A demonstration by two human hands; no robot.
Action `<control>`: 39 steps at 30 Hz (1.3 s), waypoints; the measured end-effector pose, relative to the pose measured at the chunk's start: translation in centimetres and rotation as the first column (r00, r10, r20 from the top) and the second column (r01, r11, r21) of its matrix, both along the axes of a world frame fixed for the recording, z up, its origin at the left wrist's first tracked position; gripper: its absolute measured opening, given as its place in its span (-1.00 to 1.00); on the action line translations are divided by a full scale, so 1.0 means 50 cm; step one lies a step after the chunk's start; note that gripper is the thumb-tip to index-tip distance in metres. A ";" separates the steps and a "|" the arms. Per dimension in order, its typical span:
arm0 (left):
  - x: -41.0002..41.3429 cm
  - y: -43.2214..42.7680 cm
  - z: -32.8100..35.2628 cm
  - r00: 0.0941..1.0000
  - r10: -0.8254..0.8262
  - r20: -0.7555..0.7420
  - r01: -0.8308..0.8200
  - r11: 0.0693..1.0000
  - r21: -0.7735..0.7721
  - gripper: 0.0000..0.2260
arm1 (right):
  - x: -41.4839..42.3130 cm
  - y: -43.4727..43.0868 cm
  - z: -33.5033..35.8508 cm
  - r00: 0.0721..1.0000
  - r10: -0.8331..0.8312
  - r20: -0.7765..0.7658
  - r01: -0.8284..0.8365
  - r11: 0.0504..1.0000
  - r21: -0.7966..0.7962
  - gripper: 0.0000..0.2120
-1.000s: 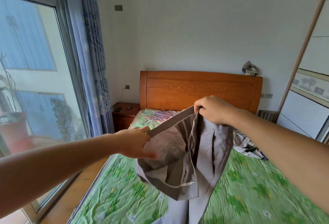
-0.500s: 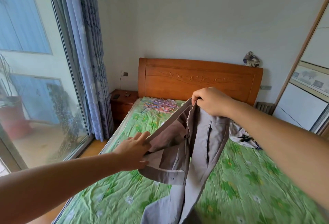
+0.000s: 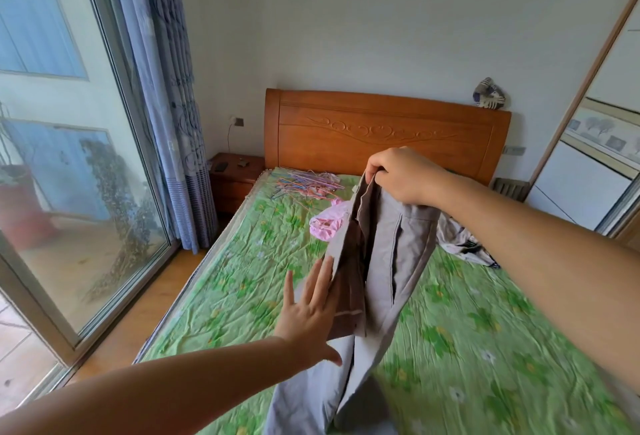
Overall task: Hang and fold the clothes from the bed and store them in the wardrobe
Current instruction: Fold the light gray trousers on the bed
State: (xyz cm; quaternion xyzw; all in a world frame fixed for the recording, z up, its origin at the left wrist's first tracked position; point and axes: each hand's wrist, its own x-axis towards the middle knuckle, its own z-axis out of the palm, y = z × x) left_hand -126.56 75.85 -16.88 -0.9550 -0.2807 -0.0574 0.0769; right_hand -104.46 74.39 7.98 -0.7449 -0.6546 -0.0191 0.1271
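Grey cloth trousers (image 3: pixel 388 244) are hung from the grasping right grip (image 3: pixel 403 175); the released left grip (image 3: pixel 308 313) is pressed flat, probably for smoothing.

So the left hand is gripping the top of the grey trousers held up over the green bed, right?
No. The head view shows the right hand gripping the top of the grey trousers held up over the green bed. The left hand is flat, fingers straight.

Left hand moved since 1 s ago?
Yes. The left hand dropped lower relative to the headboard, released its pinch, and now lies flat against the grey trousers.
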 end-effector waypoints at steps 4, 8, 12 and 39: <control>0.046 -0.001 0.011 0.998 0.068 0.003 -0.068 0.998 -0.005 0.30 | -0.006 0.003 0.003 1.000 -0.006 -0.029 0.007 0.999 0.042 -0.72; 0.082 0.000 0.018 0.986 0.104 0.131 -0.099 0.994 -0.047 0.18 | -0.015 0.002 0.011 0.998 -0.008 -0.057 0.013 0.996 0.088 -0.71; 0.091 -0.019 0.000 0.991 0.055 0.124 -0.054 0.998 -0.016 0.29 | -0.017 0.000 0.014 0.998 -0.004 -0.056 0.009 0.997 0.077 -0.69; 0.036 0.157 0.334 0.865 0.011 0.501 0.096 0.978 -0.187 -0.95 | 0.001 -0.030 0.016 0.999 0.031 -0.013 -0.031 0.999 0.023 -0.69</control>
